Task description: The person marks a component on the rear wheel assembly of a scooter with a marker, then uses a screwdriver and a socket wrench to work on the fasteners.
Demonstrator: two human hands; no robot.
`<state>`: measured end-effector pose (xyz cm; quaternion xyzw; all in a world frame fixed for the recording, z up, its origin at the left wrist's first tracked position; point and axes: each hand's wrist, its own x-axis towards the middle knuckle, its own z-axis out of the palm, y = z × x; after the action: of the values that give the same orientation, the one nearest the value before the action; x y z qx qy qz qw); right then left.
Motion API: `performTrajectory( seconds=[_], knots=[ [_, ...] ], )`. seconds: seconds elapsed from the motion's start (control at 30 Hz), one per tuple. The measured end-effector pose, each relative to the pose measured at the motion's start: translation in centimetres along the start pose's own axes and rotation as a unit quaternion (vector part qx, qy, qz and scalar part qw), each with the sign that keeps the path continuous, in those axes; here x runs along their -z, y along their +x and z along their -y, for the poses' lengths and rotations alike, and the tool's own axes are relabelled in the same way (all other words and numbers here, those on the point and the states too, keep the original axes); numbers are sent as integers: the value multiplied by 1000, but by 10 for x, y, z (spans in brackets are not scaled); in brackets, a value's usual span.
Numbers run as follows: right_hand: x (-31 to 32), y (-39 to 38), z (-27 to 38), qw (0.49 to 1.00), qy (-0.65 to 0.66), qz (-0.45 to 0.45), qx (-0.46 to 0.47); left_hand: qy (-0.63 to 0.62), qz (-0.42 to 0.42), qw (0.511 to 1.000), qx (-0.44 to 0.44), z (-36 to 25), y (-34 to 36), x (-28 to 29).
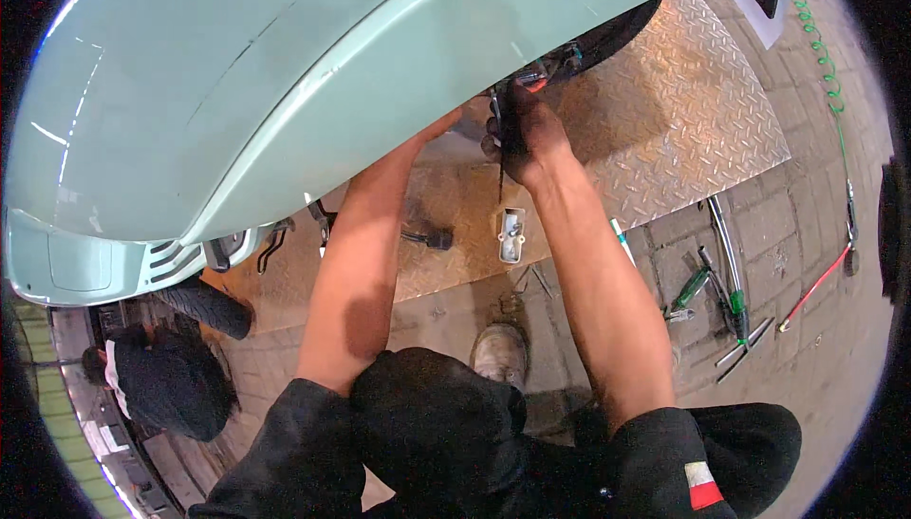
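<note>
The light green body panel of a scooter (313,120) fills the upper left. My right hand (536,138), its fingers dark, is closed in front of the scooter's underside, beside the wheel. What lies in its fingers is hidden; a thin dark strand runs down below it. My left hand (444,127) reaches to the panel's lower edge, which hides most of its fingers. Between the hands and the wheel, dark mechanical parts (531,76) show a bit of red. Below my right hand is a small whitish rectangular housing (511,234) with side tabs.
The scooter's tyre (622,37) stands over a metal tread plate (707,92). To the right lie a green-handled screwdriver (692,287), a long green-gripped tool (731,272) and thin metal rods (745,353). A green coiled hose (824,59) hangs farther right. Another person (171,381) crouches at left.
</note>
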<state>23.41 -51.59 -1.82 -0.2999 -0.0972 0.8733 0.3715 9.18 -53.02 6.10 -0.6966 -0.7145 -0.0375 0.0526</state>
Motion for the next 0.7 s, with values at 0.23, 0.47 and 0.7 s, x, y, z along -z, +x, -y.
performTrajectory(
  seconds=[0.23,0.47,0.7],
  knots=[
    [-15,-12,-3,995,-50,-86,0,32,-34,998,-38,13,8,-24],
    [26,31,-31,936,-236,-132,224,-73,36,996,-29,3,9,-21],
    [-4,6,-11,996,-37,-57,57,-74,-59,995,-27,-22,-23,16]
  ],
)
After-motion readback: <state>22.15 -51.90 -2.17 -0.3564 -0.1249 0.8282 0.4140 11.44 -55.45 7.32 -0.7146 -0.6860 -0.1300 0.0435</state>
